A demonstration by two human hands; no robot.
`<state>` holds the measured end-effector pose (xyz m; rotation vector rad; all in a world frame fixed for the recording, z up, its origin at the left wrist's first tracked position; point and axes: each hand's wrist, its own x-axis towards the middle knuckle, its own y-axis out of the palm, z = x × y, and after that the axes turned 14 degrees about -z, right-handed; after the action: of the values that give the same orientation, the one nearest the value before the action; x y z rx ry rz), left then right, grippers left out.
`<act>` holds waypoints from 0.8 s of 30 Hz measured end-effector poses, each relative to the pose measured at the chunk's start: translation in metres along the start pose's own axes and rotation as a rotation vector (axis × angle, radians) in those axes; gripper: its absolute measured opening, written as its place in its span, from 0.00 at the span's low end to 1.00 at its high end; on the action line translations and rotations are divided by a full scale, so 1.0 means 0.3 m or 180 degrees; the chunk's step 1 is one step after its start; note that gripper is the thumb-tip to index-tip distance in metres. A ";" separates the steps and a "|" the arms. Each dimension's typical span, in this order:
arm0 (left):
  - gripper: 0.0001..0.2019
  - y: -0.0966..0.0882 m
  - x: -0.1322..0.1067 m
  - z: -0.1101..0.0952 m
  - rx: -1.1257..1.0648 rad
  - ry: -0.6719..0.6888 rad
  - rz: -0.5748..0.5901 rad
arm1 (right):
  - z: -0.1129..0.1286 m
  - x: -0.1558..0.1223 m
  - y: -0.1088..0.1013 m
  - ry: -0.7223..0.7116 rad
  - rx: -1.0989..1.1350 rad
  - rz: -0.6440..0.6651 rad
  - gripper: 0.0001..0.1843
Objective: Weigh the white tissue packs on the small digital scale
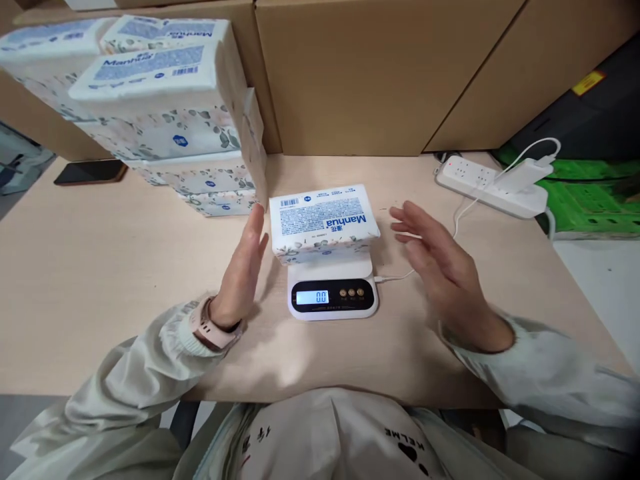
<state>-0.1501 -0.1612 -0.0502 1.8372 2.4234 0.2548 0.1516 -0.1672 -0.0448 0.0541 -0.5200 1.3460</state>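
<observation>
On the bench [100,287] stood the scale [333,311], with one pack [323,213] on it. The left hand [241,270] was left of this pack, the right hand [443,273] right of it. Farther left stood the stack [170,137], with the phone [91,172] at its left. The power strip [475,180] lay behind, to the right. Cartons [345,80] stood behind the scale and stack.

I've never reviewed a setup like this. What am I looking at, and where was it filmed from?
There's no machine: these are a person's bare hands, seen from a camera on their head looking forward and down. The left hand and right hand are open on either side of a Manhua pack, holding nothing. The pack sits on a white scale reading 0.0. Also on the table are stacked packs, a phone and a power strip.
</observation>
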 end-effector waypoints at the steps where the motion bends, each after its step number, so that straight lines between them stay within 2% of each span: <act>1: 0.29 -0.029 0.005 0.025 0.0026 -0.0004 -0.0180 | -0.037 -0.024 0.004 -0.0184 0.0007 -0.0292 0.28; 3: 0.32 -0.082 0.015 0.068 0.0045 -0.0101 -0.0402 | -0.105 -0.066 0.010 -0.0452 -0.0020 -0.0614 0.29; 7: 0.33 -0.133 0.035 0.102 -0.0007 -0.0240 -0.0640 | -0.176 -0.093 0.018 -0.0484 -0.0098 -0.0745 0.28; 11: 0.31 -0.130 0.040 0.096 -0.0163 -0.0287 -0.0764 | -0.177 -0.074 0.024 -0.0462 -0.0047 -0.0902 0.28; 24: 0.28 -0.134 0.038 0.092 -0.0184 -0.0332 -0.0773 | -0.198 -0.079 0.024 -0.0251 0.0081 -0.0837 0.27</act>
<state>-0.1866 -0.1585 -0.0844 1.4754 2.5055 0.2019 0.1613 -0.1676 -0.1084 0.1909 -0.5421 1.0965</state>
